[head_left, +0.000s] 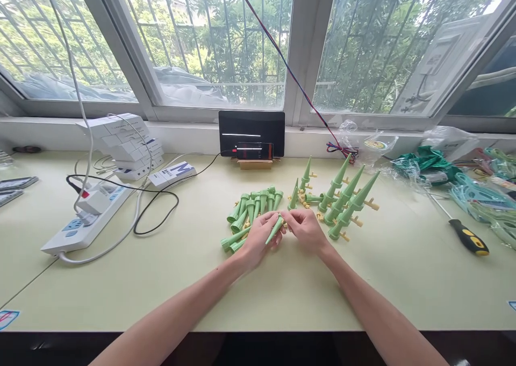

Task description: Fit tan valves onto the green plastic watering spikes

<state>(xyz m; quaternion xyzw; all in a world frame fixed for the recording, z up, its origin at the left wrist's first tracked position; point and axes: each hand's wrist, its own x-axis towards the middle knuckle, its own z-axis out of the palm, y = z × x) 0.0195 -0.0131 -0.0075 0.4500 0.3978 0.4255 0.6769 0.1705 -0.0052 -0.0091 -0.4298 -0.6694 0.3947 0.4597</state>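
My left hand point(258, 236) is closed around a green cone-shaped spike point(276, 229), held at a slant over the table. My right hand point(307, 228) meets it at the spike's upper end, fingers pinched there on something too small to make out. Behind my left hand lies a pile of several plain green spikes point(250, 207). To the right of my right hand lies a row of several green spikes fitted with small yellow valves point(347, 200). A few loose yellow pieces point(301, 200) lie between the two groups.
A phone point(254, 151) leans on a wooden stand before a black screen point(251, 129) at the window sill. A white power strip point(86, 213), cables and white boxes point(121, 140) sit left. A yellow-black screwdriver point(467, 238) and plastic bags point(427, 164) lie right.
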